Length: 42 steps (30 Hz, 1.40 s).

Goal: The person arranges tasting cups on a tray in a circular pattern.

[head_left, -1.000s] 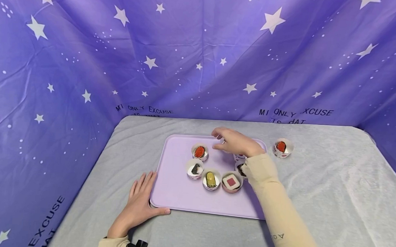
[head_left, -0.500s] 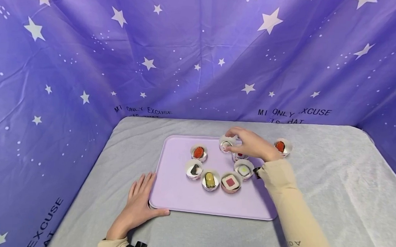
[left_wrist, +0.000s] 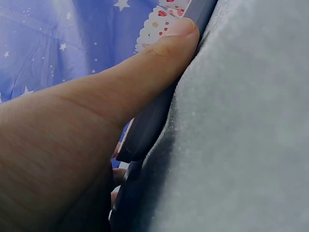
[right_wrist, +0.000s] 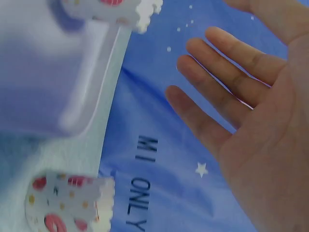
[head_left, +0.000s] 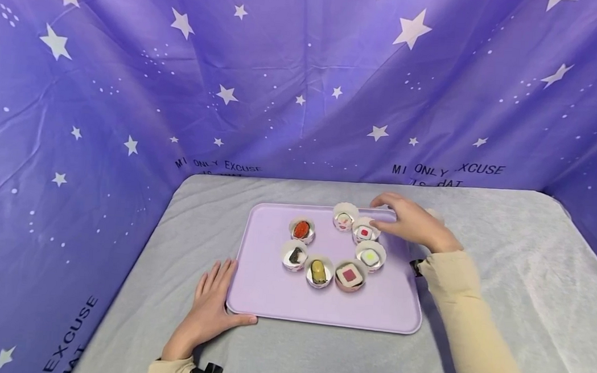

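A lilac tray (head_left: 271, 299) lies on the grey cloth and carries several paper cups of toy sushi in a ring. Among them are a red-topped cup (head_left: 301, 230), a pink square one (head_left: 350, 276) and a pale one at the far edge (head_left: 344, 217). My right hand (head_left: 409, 222) hovers over the tray's far right corner. Its fingers (right_wrist: 212, 87) are straight and spread, and it holds nothing. My left hand (head_left: 211, 306) lies flat by the tray's near left corner, with its thumb (left_wrist: 159, 53) pressed against the tray's front edge (left_wrist: 149, 125).
One more patterned cup (right_wrist: 72, 203) stands on the cloth just off the tray's far right corner, mostly hidden behind my right hand in the head view. A purple starred curtain (head_left: 305, 84) walls in the table on three sides.
My right hand has moved right, from the tray's far middle to its far right corner, leaving a pale cup at the far edge. It now covers the cup off the tray. My left hand stayed.
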Available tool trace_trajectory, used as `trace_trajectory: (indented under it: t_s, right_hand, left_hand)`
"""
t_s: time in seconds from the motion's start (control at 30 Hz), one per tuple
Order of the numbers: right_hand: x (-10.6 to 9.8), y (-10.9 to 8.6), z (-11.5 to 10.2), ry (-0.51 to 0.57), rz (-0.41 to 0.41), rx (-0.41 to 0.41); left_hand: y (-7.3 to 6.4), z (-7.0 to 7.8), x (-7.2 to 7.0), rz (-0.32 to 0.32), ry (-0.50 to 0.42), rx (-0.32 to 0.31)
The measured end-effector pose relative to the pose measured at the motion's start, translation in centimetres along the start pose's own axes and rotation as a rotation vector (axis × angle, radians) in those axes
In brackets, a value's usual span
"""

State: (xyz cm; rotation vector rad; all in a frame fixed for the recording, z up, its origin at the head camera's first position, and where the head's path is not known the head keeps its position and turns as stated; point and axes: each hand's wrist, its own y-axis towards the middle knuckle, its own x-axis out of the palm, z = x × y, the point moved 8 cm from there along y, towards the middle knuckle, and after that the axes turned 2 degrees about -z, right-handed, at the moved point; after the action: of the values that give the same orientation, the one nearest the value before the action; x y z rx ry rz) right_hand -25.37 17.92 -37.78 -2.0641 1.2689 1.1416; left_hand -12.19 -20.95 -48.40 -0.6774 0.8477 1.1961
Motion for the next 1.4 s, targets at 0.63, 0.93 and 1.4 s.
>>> trace_trajectory:
  t_s: [0.63,0.93,1.4]
  right_hand:
    - [-2.0,-2.8,4.1,-0.052,0.102,-0.007]
    - [-2.4,-3.8,5.9,-0.043,0.109,0.007]
    - [-2.2,-4.8,8.1,-0.038,0.078,0.071]
  left_hand:
    - [-0.4,0.0,-0.1,0.008,-0.003,0.002]
    - [-0.1,0.1,-0.1,0.014,-0.004,0.004]
    - [0.0,0.1,0.0,0.006,0.000,0.001]
